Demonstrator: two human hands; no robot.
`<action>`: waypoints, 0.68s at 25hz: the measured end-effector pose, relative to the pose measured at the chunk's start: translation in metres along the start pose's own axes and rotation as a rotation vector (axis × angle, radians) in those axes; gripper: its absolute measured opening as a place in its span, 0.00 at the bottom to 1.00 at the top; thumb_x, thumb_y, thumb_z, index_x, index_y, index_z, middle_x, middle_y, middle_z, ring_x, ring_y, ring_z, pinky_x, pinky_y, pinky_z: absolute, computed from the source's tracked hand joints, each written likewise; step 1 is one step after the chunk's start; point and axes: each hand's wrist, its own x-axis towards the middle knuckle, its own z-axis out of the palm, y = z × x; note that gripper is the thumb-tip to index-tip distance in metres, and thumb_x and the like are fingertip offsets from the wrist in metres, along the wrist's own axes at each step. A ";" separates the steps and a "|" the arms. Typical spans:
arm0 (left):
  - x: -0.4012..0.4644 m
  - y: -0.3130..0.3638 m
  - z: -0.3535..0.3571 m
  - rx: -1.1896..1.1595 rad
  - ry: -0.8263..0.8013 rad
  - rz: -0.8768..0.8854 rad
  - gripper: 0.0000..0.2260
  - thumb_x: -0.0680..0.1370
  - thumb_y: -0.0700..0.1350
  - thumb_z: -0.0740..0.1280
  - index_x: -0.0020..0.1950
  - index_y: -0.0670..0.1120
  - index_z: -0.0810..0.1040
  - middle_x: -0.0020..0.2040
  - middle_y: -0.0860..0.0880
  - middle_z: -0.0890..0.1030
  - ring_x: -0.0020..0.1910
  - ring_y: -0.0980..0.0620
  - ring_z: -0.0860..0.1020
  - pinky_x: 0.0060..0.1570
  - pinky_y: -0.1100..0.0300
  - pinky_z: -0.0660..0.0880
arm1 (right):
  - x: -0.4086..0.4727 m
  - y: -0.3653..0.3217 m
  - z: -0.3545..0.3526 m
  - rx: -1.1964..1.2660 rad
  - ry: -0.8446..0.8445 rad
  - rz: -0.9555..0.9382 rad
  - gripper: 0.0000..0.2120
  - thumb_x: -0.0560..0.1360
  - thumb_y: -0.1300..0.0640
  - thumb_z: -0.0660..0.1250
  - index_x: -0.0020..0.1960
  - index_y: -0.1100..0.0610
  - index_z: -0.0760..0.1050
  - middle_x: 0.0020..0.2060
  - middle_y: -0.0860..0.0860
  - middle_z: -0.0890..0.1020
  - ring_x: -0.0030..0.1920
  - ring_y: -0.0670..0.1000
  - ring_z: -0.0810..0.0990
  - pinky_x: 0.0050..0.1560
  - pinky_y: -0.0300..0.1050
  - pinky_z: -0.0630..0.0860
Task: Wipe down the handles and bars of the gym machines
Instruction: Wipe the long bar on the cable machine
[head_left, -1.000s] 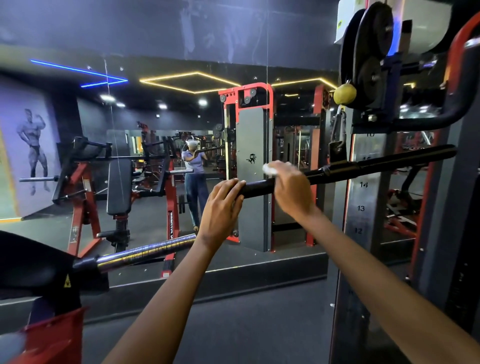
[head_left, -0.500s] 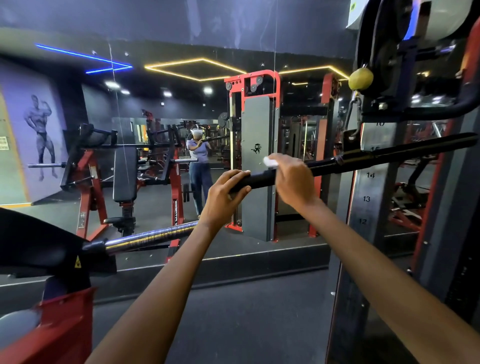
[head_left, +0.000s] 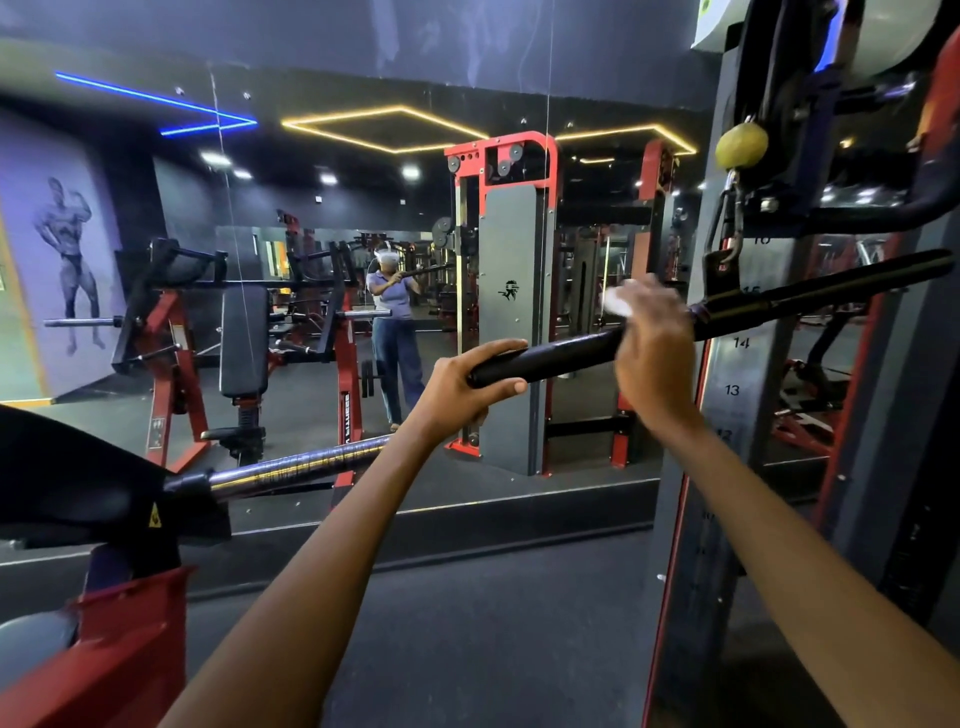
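A long black pulldown bar hangs from a carabiner and cable and slopes up to the right. My left hand grips its near left end, thumb under and fingers over. My right hand wraps the bar further right, close to the centre joint, and presses a white cloth against it. The hand covers most of the cloth; only a blurred white edge shows above the fingers.
A numbered weight stack and the red machine frame stand on the right. A chrome bar with a black pad juts in at lower left. The wall mirror ahead reflects benches and a person.
My right hand has slid to the right along the bar with the cloth, away from my left hand, leaving more bare bar between them. The left hand keeps its grip.
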 end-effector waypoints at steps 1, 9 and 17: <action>0.000 0.003 0.000 -0.059 -0.003 -0.018 0.19 0.75 0.43 0.72 0.64 0.55 0.74 0.51 0.51 0.80 0.24 0.56 0.74 0.27 0.67 0.74 | 0.000 0.013 -0.006 -0.060 0.075 0.108 0.18 0.77 0.63 0.50 0.59 0.63 0.75 0.57 0.59 0.79 0.64 0.57 0.74 0.66 0.53 0.70; 0.005 0.011 0.003 -0.275 -0.044 -0.021 0.20 0.75 0.33 0.69 0.65 0.46 0.76 0.65 0.52 0.75 0.52 0.49 0.82 0.46 0.59 0.81 | -0.014 -0.035 0.014 0.140 -0.061 -0.018 0.16 0.76 0.66 0.54 0.59 0.64 0.75 0.59 0.60 0.78 0.64 0.56 0.74 0.67 0.48 0.67; 0.007 0.022 0.006 -0.342 -0.024 0.010 0.19 0.73 0.31 0.70 0.63 0.42 0.77 0.51 0.42 0.81 0.33 0.54 0.82 0.35 0.64 0.80 | -0.029 -0.053 0.013 0.088 0.042 -0.032 0.16 0.77 0.67 0.54 0.60 0.64 0.75 0.58 0.59 0.78 0.65 0.56 0.72 0.70 0.50 0.66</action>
